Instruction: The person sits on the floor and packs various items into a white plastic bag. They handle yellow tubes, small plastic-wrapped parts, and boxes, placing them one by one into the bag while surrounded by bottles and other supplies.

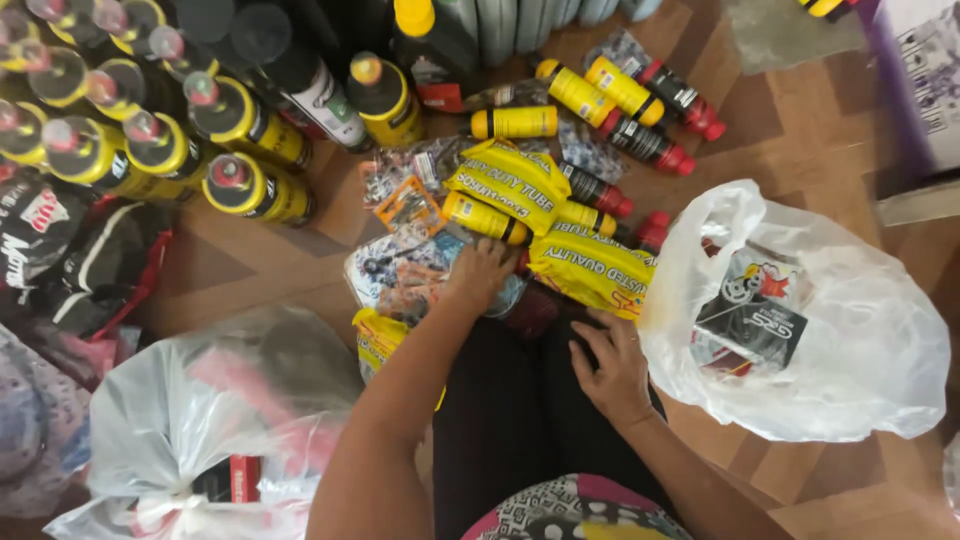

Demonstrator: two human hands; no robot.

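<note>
Just beyond the person's lap, the left hand rests palm down with fingers curled on a heap of small clear packets, not visibly gripping any single one. Right of it, the right hand lies flat with fingers spread, fingertips touching the lower edge of a yellow packet. Further right of that hand sits an open white plastic bag holding a dark box. Ahead of the left hand lie yellow bottles on the wooden floor. Near its forearm sits a tied bag.
</note>
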